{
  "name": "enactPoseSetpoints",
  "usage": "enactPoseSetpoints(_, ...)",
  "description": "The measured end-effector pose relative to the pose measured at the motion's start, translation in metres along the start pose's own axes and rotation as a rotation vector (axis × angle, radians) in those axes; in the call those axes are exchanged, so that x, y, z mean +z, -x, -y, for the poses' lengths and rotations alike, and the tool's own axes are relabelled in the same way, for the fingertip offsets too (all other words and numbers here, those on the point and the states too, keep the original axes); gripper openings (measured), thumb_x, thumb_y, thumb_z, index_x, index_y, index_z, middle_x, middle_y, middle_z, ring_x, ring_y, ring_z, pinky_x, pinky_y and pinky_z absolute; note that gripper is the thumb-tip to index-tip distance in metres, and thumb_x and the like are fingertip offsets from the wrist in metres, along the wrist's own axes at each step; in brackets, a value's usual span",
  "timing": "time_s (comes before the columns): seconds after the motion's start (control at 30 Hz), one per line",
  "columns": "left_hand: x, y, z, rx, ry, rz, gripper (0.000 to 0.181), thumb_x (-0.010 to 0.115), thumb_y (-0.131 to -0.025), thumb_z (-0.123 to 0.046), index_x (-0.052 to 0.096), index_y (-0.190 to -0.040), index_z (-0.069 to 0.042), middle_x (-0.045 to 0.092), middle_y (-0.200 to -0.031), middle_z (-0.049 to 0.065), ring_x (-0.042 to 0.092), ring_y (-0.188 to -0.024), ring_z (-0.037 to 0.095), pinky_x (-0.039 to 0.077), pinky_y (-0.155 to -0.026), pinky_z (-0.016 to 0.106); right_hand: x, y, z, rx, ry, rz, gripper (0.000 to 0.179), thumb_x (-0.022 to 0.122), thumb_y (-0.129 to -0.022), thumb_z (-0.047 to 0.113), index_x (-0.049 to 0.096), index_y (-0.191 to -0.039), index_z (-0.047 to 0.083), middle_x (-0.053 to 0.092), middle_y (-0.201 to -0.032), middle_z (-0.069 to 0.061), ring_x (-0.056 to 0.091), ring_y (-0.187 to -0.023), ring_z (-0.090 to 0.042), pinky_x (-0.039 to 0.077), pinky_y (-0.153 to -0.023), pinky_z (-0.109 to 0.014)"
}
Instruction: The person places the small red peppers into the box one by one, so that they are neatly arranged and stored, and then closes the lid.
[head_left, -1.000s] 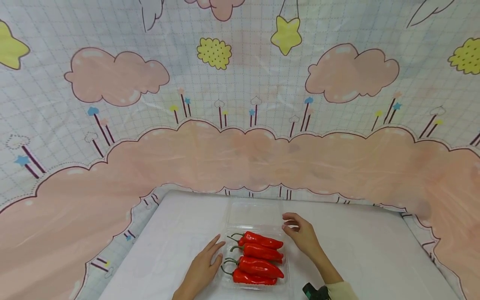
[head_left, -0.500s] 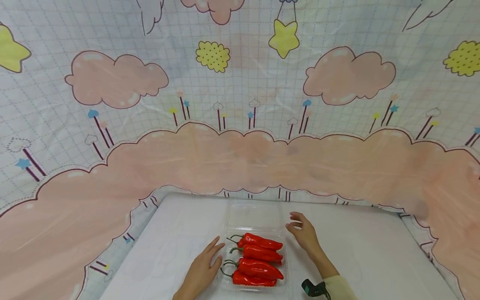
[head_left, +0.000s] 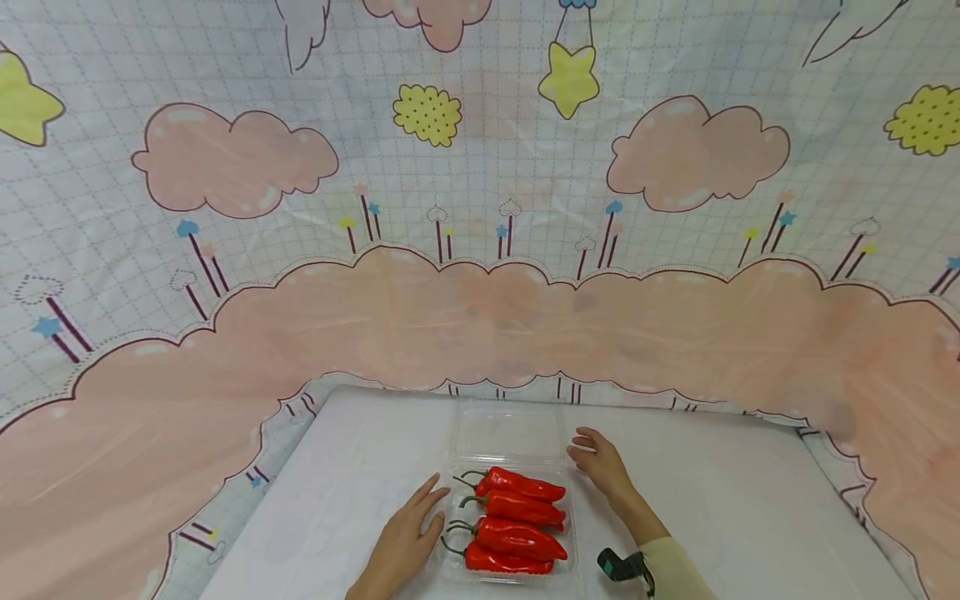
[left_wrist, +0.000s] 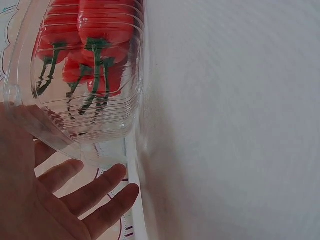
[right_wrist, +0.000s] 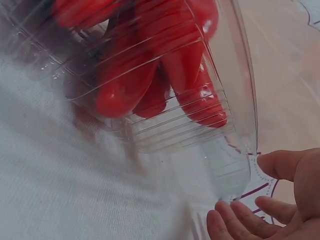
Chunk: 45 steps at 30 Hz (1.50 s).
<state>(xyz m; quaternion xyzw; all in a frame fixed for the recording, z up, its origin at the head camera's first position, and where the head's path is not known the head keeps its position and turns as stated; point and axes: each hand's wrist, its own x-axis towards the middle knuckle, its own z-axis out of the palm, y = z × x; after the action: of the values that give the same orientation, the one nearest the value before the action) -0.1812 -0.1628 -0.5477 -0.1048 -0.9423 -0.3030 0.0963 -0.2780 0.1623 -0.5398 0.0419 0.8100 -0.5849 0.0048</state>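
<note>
Several long red peppers [head_left: 520,537] with green stems lie in a clear plastic box [head_left: 573,537], stems to the left. Its clear lid [head_left: 510,433] is folded back, away from the person. My left hand [head_left: 401,537] is beside the box's left side, fingertips near the rim; the left wrist view shows its fingers [left_wrist: 95,192] spread and holding nothing. Beyond the far right corner, by the hinge, is my right hand [head_left: 606,468], its fingers loosely bent. In the right wrist view its thumb [right_wrist: 280,164] is close to the rim, with no object in the grasp.
The box stands on a white-covered table [head_left: 720,483]. A patterned cloth [head_left: 480,325] with clouds and stars hangs behind and around it. A small dark device [head_left: 622,567] sits at the right sleeve [head_left: 671,571].
My right hand drew off a little to the right of the box, then came slightly back toward it. The left hand and the peppers have stayed in place.
</note>
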Motion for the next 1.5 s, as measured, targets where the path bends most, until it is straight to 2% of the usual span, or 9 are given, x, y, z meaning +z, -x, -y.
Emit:
enactPoseSetpoints(0.33,-0.001,0.000,0.002,0.020,0.011,-0.004,0.036,0.061,-0.095,-0.017,0.062,-0.131,-0.015,0.049,-0.151,0.004,0.060,-0.124,0.031,0.051,-0.098,0.053,0.005,-0.007,0.000,0.031,-0.008,-0.001,0.049,0.058,-0.095,0.015,0.046,-0.139,-0.005,0.058,-0.131,-0.029,0.062,-0.115,-0.038,0.056,-0.093,-0.042)
enactPoseSetpoints(0.73,0.001,0.000,0.005,0.020,0.005,0.006,0.036,0.061,-0.095,-0.018,0.062,-0.131,-0.016,0.049,-0.151,0.002,0.061,-0.123,0.031,0.051,-0.097,0.054,0.007,-0.011,-0.005,0.082,-0.049,0.022,0.047,0.058,-0.096,0.018,0.050,-0.136,-0.005,0.061,-0.128,-0.028,0.068,-0.097,-0.023,0.057,-0.092,-0.040)
enactPoseSetpoints(1.17,0.001,0.000,0.005,0.013,0.005,0.011,0.037,0.061,-0.095,-0.018,0.062,-0.132,-0.016,0.048,-0.151,0.002,0.060,-0.124,0.032,0.051,-0.098,0.054,0.007,-0.014,-0.001,0.104,-0.105,0.058,0.047,0.057,-0.096,0.016,0.049,-0.138,-0.004,0.066,-0.119,-0.025,0.068,-0.089,-0.018,0.058,-0.091,-0.038)
enactPoseSetpoints(1.37,-0.001,0.000,0.003,0.013,0.010,0.010,0.037,0.061,-0.095,-0.017,0.062,-0.132,-0.015,0.048,-0.151,0.003,0.059,-0.125,0.031,0.050,-0.099,0.054,0.006,-0.013,0.003,0.107,-0.154,0.060,0.048,0.057,-0.097,0.013,0.046,-0.140,-0.003,0.066,-0.119,-0.026,0.069,-0.087,-0.020,0.059,-0.087,-0.036)
enactPoseSetpoints(1.5,-0.001,0.000,0.002,0.015,0.011,0.007,0.037,0.061,-0.095,-0.017,0.062,-0.132,-0.015,0.048,-0.151,0.003,0.059,-0.125,0.031,0.050,-0.099,0.054,0.005,-0.011,0.008,0.101,-0.166,0.065,0.048,0.056,-0.096,0.010,0.044,-0.142,-0.001,0.063,-0.125,-0.028,0.069,-0.094,-0.025,0.059,-0.089,-0.036)
